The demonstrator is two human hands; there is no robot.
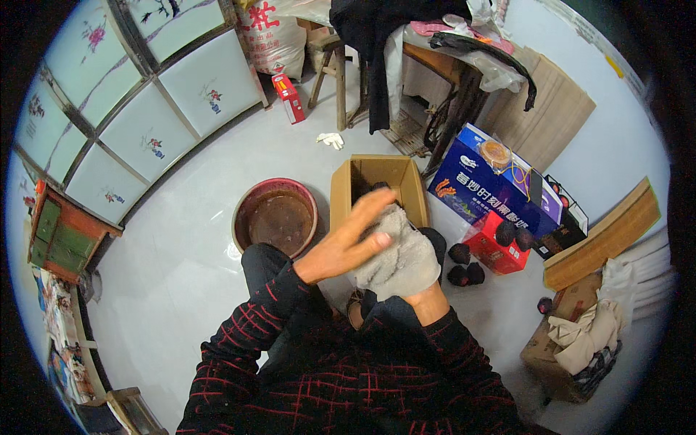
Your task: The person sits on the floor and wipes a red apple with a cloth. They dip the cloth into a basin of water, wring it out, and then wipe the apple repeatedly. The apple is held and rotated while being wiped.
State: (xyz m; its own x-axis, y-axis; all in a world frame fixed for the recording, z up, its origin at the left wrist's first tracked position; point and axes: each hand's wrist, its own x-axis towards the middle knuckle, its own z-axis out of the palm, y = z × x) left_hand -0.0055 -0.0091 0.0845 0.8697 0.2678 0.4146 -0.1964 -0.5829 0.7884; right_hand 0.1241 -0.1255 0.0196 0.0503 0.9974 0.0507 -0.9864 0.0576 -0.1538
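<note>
A damp-looking grey-white cloth (pixel 399 261) is draped over my right hand (pixel 427 302), hiding its palm and fingers; whether something lies under the cloth cannot be seen. My left hand (pixel 350 239) is raised at the cloth's left edge, fingers apart, with nothing visible in it. Beyond both hands stands an open cardboard box (pixel 341 190) with dark items inside, partly hidden by my left hand. To its left sits a red basin (pixel 239 217) of brownish water. Several dark, rough, roundish items (pixel 458 274) lie on the floor right of my knee.
A red box (pixel 495 261) with dark round items on it stands right, beside a large blue carton (pixel 462 179). A white glove (pixel 330 141) and a red carton (pixel 289 100) lie farther off near a wooden stool (pixel 340 87). A cardboard box (pixel 544 353) holding cloths stands at lower right.
</note>
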